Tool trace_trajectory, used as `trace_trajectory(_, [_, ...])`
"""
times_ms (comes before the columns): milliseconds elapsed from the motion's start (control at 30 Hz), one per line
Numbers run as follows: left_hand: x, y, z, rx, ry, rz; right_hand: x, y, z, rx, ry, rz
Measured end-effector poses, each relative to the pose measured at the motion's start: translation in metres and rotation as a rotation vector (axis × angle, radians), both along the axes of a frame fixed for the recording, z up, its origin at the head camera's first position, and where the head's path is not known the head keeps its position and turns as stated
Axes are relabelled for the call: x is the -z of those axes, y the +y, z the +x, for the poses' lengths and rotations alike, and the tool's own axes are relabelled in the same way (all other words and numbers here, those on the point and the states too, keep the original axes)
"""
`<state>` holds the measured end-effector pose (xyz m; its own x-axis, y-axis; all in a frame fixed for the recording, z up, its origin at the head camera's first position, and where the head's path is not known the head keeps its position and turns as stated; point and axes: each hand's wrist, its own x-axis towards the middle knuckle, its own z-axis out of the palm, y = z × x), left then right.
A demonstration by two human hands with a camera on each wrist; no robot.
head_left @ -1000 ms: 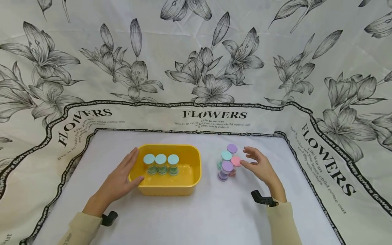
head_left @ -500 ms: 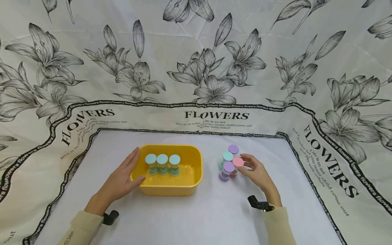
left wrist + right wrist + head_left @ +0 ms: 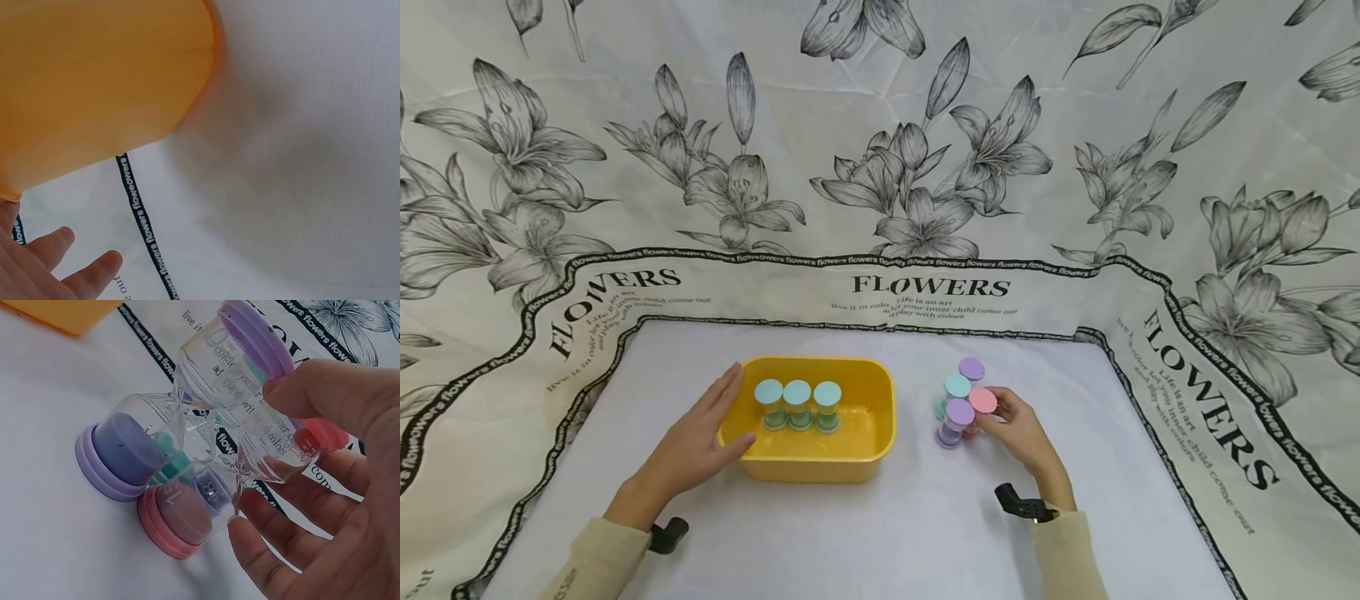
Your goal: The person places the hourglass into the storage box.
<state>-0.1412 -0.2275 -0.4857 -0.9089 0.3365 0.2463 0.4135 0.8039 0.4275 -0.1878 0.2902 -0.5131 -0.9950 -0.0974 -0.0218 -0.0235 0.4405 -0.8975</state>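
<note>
Three sand timers with light-blue caps [image 3: 797, 392] stand in a row inside the yellow tub [image 3: 880, 450]. The left hand [image 3: 688, 437] rests against the tub's left side with fingers straight. To the tub's right, a pink-capped timer [image 3: 982, 400] stands among two purple-capped ones [image 3: 959, 412] and a teal-capped one [image 3: 957, 386]. The right hand [image 3: 1018, 429] grips the pink timer from the right. In the right wrist view, its thumb lies by the purple cap [image 3: 265, 337] and its fingers curl round the pink timer's glass [image 3: 275, 447]; pink sand lies in the lower bulb.
A white cloth [image 3: 880, 533] covers the table, with a black lettered border [image 3: 880, 325] along its back edge. Behind rises a flower-printed backdrop [image 3: 880, 167]. Black wrist-worn devices sit at both wrists.
The right hand has moved left from beside the pink timer and closed round it. The left hand stays at the tub, and the whole view has shifted slightly.
</note>
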Motion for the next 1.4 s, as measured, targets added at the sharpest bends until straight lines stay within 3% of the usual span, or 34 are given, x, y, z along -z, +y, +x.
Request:
trace_trajectory(433, [-0.001,0.001,0.002,-0.01,-0.018,-0.013,-0.02,0.011,0.004,0.044,-0.002,0.064])
trace_trajectory(700, [-0.002,0.001,0.002,-0.008,-0.016,-0.02,-0.051,0.022,0.004,0.034,0.095,0.005])
trace_trajectory(1000, [0.002,0.0,0.001,-0.012,0.011,-0.038,-0.102,0.011,-0.004,-0.033,0.251,-0.052])
trace_trajectory(1233, [0.002,0.0,0.002,-0.016,0.01,-0.032,-0.133,-0.018,-0.015,-0.142,0.229,-0.086])
trace_trajectory(1400, [0.001,0.001,0.002,-0.018,0.0,-0.021,-0.147,-0.044,-0.026,-0.247,0.243,-0.051])
